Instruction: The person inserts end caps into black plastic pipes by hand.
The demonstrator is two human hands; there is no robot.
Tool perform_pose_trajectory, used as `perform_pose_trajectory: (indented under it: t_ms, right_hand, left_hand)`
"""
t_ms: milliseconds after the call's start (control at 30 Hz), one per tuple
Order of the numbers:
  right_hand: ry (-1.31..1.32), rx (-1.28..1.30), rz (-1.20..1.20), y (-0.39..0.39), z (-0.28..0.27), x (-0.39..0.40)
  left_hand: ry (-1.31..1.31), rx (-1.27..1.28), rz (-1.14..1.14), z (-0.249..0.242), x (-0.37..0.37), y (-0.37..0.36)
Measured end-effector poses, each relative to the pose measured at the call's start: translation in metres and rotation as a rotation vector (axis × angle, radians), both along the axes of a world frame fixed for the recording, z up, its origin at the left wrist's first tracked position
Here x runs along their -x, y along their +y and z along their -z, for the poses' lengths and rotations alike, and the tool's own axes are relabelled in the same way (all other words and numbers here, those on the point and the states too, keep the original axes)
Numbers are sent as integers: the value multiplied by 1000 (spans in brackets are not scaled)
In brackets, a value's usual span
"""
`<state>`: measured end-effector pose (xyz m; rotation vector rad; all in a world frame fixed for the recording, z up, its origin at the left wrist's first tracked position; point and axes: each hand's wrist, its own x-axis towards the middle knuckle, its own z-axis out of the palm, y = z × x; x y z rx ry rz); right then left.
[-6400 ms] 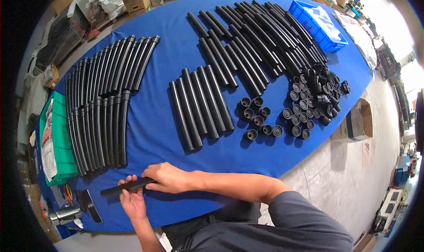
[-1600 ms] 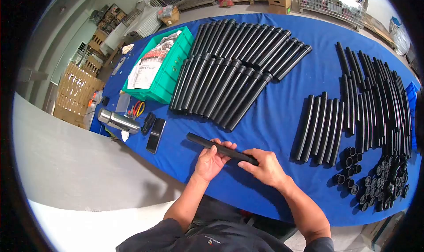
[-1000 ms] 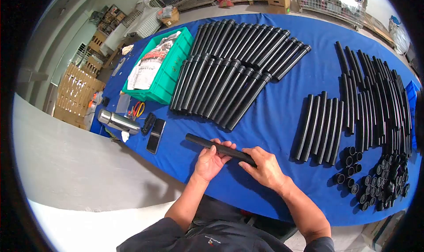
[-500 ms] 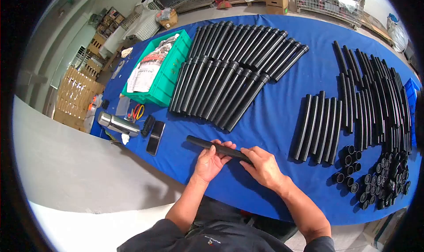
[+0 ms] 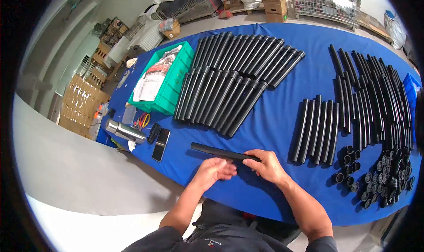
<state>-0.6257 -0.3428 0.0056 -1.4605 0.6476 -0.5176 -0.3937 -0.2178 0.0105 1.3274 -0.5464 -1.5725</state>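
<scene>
A black plastic tube (image 5: 212, 151) lies nearly level in front of me, over the blue-covered table. Its right end is in my right hand (image 5: 270, 167), the thumb and fingers closed round it. My left hand (image 5: 213, 174) is just below the tube's middle, palm up with fingers loosely spread and nothing in them. Past the tube lie two rows of black tubes with collared ends (image 5: 229, 97). To the right is a group of plain tubes (image 5: 316, 130), and near them are several black round caps (image 5: 375, 179).
A green crate (image 5: 179, 82) with printed paper in it stands at the left. Near it are a steel flask (image 5: 126, 131), scissors (image 5: 144, 120) and a phone (image 5: 161, 145). More plain tubes (image 5: 375, 97) lie at the far right, beside a blue bin (image 5: 411, 90).
My left hand has let go of the tube and dropped just below it. My right hand still grips the tube's right end. The view has shifted slightly.
</scene>
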Motion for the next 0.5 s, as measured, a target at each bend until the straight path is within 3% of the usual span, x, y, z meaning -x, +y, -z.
perform_pose_trajectory:
  t_ms: [100, 200, 333, 400, 500]
  right_hand:
    - [64, -62, -22, -4, -6, 2]
    - [20, -79, -68, -6, -2, 4]
    - [-62, -146, -123, -10, 9, 6]
    - [-91, -213, -143, -10, 12, 6]
    - [-414, -500, 174, -9, 2, 4]
  left_hand:
    - [-644, -35, -20, -36, 11, 14]
    - [-1810, 694, 290, -69, 10, 0]
    - [-1710, 718, 548, -60, -4, -6]
    - [-1711, 790, 537, -64, -9, -13]
    - [-1713, 842, 418, -87, -27, -53]
